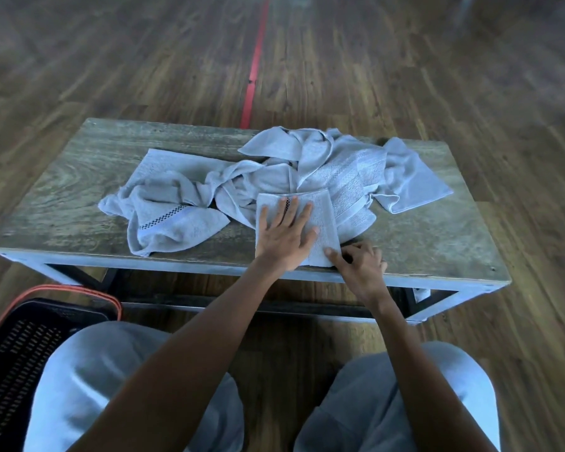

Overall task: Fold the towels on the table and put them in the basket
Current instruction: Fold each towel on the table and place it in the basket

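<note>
A small folded grey towel (323, 216) lies at the near edge of the wooden table (79, 177). My left hand (286, 234) rests flat on it, fingers spread. My right hand (359, 265) pinches the towel's near right corner at the table edge. Behind them a heap of unfolded grey towels (307, 164) stretches across the tabletop; one crumpled towel with a black checkered stripe (173, 216) lies at the left. The black basket with an orange rim (23, 347) stands on the floor at the lower left, beside my left knee.
The table is low, with a grey metal frame (437, 285). A wood floor with a strip of red tape (255, 66) runs beyond it. My knees in grey trousers (388, 402) fill the bottom of the view.
</note>
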The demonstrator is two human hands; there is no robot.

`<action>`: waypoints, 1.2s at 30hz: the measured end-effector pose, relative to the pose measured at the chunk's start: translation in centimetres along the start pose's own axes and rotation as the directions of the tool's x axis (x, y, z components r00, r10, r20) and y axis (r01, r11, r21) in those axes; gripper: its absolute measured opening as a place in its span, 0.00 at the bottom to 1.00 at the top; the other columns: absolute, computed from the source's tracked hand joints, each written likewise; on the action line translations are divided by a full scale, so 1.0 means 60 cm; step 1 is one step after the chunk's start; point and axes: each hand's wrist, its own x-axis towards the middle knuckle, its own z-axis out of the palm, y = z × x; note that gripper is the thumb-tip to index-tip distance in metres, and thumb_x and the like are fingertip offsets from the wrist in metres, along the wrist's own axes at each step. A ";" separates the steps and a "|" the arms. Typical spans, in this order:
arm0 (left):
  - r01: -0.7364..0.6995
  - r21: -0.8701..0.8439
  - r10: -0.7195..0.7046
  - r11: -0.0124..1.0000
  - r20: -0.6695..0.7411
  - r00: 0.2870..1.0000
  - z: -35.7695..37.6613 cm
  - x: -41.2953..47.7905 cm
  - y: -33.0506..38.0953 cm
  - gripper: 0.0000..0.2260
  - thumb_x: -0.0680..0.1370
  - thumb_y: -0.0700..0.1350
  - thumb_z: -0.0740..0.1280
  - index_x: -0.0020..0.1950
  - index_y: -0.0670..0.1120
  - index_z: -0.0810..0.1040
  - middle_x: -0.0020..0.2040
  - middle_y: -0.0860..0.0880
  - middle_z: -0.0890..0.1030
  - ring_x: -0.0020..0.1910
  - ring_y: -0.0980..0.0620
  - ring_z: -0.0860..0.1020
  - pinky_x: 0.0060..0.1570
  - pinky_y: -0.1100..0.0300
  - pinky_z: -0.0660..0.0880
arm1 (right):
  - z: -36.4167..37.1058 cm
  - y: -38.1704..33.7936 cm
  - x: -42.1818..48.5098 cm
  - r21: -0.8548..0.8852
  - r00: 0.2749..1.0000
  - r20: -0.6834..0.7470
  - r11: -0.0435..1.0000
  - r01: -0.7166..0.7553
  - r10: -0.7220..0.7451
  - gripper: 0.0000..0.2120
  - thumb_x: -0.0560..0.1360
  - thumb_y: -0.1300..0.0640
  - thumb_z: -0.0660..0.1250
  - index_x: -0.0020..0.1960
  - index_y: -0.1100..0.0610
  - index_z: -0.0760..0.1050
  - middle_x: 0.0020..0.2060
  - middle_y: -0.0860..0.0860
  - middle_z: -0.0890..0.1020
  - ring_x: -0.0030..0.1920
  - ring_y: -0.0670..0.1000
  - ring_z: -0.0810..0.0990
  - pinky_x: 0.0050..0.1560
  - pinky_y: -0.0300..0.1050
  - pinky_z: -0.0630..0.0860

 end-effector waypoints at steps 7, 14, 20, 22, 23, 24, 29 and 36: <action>0.024 -0.012 -0.024 1.000 -0.008 1.000 -0.003 0.001 0.003 0.27 0.80 0.62 0.38 0.77 0.56 0.39 0.78 0.52 0.38 0.76 0.52 0.34 0.71 0.43 0.31 | 0.005 -0.005 0.001 -0.012 0.997 -0.062 0.999 0.035 -0.036 0.21 0.74 0.35 0.60 0.35 0.51 0.72 0.48 0.49 0.73 0.56 0.52 0.65 0.56 0.49 0.60; 0.010 -0.008 -0.010 1.000 -0.014 1.000 -0.003 0.000 0.002 0.27 0.80 0.63 0.39 0.77 0.56 0.39 0.78 0.52 0.39 0.76 0.51 0.35 0.72 0.42 0.34 | 0.006 0.009 0.002 0.230 0.992 -0.120 0.971 0.068 -0.041 0.19 0.68 0.33 0.67 0.34 0.49 0.72 0.39 0.50 0.77 0.50 0.51 0.71 0.58 0.57 0.65; 0.013 0.007 -0.012 1.000 -0.027 1.000 0.002 0.002 0.001 0.27 0.80 0.63 0.39 0.77 0.56 0.39 0.79 0.52 0.40 0.76 0.51 0.35 0.72 0.42 0.34 | 0.007 0.011 0.003 0.157 0.995 -0.049 0.983 0.092 -0.086 0.18 0.68 0.34 0.68 0.34 0.49 0.73 0.41 0.48 0.74 0.50 0.50 0.69 0.53 0.52 0.64; 0.018 0.010 -0.018 1.000 -0.030 0.999 0.002 0.003 0.001 0.27 0.80 0.63 0.39 0.77 0.56 0.39 0.79 0.52 0.40 0.76 0.51 0.35 0.72 0.41 0.35 | 0.005 0.021 0.013 0.213 0.996 -0.014 0.974 0.084 -0.083 0.24 0.65 0.29 0.67 0.31 0.49 0.73 0.35 0.49 0.74 0.44 0.52 0.71 0.48 0.54 0.66; 0.020 0.012 -0.020 1.000 -0.032 0.999 0.001 0.003 0.002 0.27 0.80 0.63 0.39 0.77 0.56 0.39 0.79 0.52 0.40 0.76 0.51 0.36 0.72 0.41 0.35 | 0.006 0.024 0.016 0.224 0.997 -0.012 0.972 0.074 -0.073 0.25 0.64 0.27 0.67 0.31 0.50 0.73 0.34 0.50 0.74 0.42 0.54 0.71 0.46 0.55 0.67; 0.023 0.012 -0.023 1.000 -0.033 0.999 0.001 0.003 0.003 0.27 0.80 0.63 0.39 0.77 0.56 0.39 0.79 0.52 0.40 0.76 0.51 0.36 0.72 0.41 0.35 | 0.007 0.024 0.019 0.227 0.997 -0.020 0.971 0.071 -0.068 0.26 0.64 0.27 0.66 0.31 0.50 0.73 0.33 0.50 0.74 0.41 0.55 0.71 0.46 0.56 0.69; 0.017 0.004 -0.017 1.000 -0.027 0.999 0.000 0.003 0.002 0.27 0.80 0.62 0.39 0.77 0.56 0.39 0.79 0.51 0.40 0.76 0.51 0.35 0.72 0.42 0.32 | 0.008 0.015 0.019 0.157 0.997 -0.054 0.986 0.060 -0.052 0.26 0.65 0.24 0.61 0.32 0.47 0.73 0.38 0.48 0.75 0.47 0.56 0.75 0.50 0.61 0.73; 0.006 0.015 -0.005 1.000 -0.071 0.997 0.005 -0.001 0.002 0.26 0.80 0.62 0.39 0.77 0.56 0.40 0.79 0.51 0.41 0.76 0.51 0.36 0.73 0.42 0.35 | 0.006 0.011 0.023 0.191 0.998 0.051 0.981 0.028 -0.039 0.31 0.61 0.22 0.61 0.29 0.52 0.73 0.32 0.47 0.71 0.42 0.55 0.70 0.46 0.56 0.68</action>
